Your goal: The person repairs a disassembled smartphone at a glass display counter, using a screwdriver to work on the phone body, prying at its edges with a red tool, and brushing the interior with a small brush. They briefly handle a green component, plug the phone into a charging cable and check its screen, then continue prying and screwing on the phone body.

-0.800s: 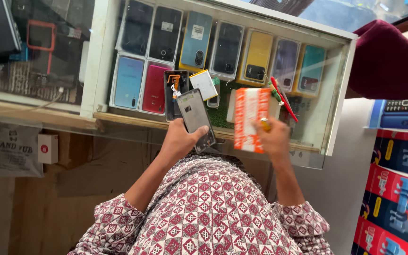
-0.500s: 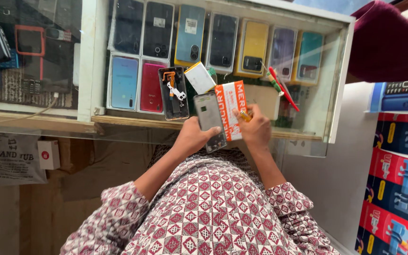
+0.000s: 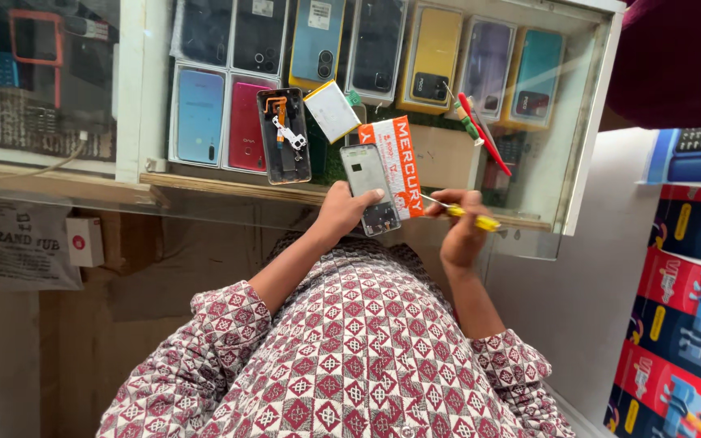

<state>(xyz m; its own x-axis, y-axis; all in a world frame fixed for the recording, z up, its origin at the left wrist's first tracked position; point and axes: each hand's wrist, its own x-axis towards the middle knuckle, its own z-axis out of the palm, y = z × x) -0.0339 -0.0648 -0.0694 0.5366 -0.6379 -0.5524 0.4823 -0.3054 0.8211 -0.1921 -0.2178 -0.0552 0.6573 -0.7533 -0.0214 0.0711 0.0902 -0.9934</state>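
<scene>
My left hand (image 3: 339, 216) grips a grey phone body (image 3: 369, 186) with its back off, held upright over the counter edge. Pressed beside the phone in the same hand is an orange and white flat packet (image 3: 400, 161). My right hand (image 3: 462, 229) pinches a small yellow-handled screwdriver (image 3: 468, 216), its thin tip pointing left at the phone's lower edge. On the glass counter, left of the phone, lies an opened dark phone back (image 3: 284, 135) with parts showing, and a white battery-like slab (image 3: 331, 110).
Under the counter glass (image 3: 586, 146) lie several boxed phones in blue, red, yellow, purple and teal. Red and green pens (image 3: 480, 130) rest on the glass. Colourful boxes (image 3: 683, 324) stack at the right. A person's dark red sleeve (image 3: 675, 65) is at top right.
My right hand has let go of the orange packet and drawn back right, now holding only the screwdriver; the packet has passed to my left hand beside the phone.
</scene>
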